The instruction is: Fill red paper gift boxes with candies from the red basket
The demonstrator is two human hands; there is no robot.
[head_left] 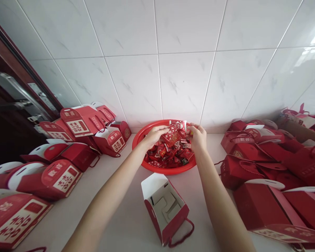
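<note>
A red oval plastic basket stands against the wall, with several red wrapped candies in it. Over its far side, my left hand pinches the left edge of a large red candy packet printed with white dots and characters. My right hand is at the basket's right rim, fingers closed on a small wrapped candy with a bit of yellow, mostly hidden by the fingers. In front of the basket, between my forearms, lies an open red gift box; its white inside shows no candy, and its cord handle hangs to the right.
Red gift boxes with cord handles are grouped on the left of the white tabletop, some stacked. More red boxes crowd the right side, beside a cardboard carton. A tiled wall rises behind; a dark door is at left.
</note>
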